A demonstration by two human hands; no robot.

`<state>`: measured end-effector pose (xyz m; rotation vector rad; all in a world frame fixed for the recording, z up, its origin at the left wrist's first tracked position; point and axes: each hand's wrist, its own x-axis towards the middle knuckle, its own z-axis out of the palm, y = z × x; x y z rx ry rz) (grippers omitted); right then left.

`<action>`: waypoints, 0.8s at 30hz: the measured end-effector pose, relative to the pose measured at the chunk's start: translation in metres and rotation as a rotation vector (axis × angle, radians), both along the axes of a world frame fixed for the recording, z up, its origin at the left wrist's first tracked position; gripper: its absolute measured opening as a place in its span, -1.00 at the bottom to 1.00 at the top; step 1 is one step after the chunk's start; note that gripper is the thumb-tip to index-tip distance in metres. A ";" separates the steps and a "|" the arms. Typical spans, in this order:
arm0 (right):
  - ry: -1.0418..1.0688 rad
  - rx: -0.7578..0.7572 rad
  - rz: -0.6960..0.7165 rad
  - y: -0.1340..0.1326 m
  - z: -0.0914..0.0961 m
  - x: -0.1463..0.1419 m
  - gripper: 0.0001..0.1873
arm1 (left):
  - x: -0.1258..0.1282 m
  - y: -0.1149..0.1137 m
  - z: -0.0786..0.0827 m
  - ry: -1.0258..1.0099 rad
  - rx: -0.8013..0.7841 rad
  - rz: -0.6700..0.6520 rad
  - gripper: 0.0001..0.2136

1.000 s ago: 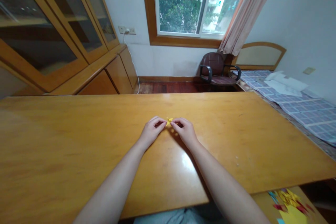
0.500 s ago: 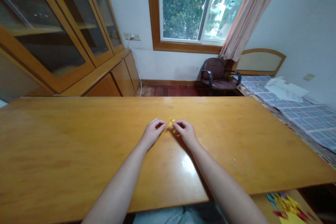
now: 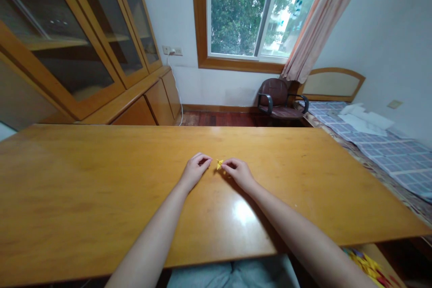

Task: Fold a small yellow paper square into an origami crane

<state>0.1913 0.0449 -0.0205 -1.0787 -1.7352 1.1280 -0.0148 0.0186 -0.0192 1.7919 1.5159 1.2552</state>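
Observation:
Between thumb and fingers, my right hand (image 3: 237, 170) pinches a small yellow origami paper crane (image 3: 219, 164). Thin points stick out from the folded paper, just above the wooden table (image 3: 101, 198). To its left is my left hand (image 3: 196, 170), with thumb and fingertips drawn together a short gap away from the paper. Nothing shows in that pinch. My right fingertips cover part of the crane, so its finer folds are hard to see.
Below the table's right front edge, a drawer or shelf holds a pile of yellow and red folded papers (image 3: 367, 265), partly behind my right forearm. A maroon office chair (image 3: 276, 99) and a bed (image 3: 381, 144) stand beyond the table. A glass-door cabinet (image 3: 118, 85) lines the left side.
The yellow crane has turned in my right hand and sits slightly lower. My left fingertips have drawn a little to the left, away from it. The camera view has shifted slightly.

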 end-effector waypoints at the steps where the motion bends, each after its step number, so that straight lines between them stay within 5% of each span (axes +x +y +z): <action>1: -0.037 0.010 0.007 0.001 0.000 0.006 -0.76 | 0.000 0.000 0.000 0.009 0.002 0.003 -0.79; 10: -0.317 0.285 0.087 0.006 0.000 0.027 -0.86 | 0.009 -0.001 0.002 0.142 0.048 0.018 -0.85; 18: -0.367 0.351 0.079 -0.002 -0.001 0.027 -0.89 | 0.007 -0.001 -0.004 0.041 0.025 0.155 -0.86; 24: -0.371 0.355 0.083 -0.001 0.000 0.028 -0.91 | 0.006 -0.002 -0.004 0.060 0.049 0.134 -0.86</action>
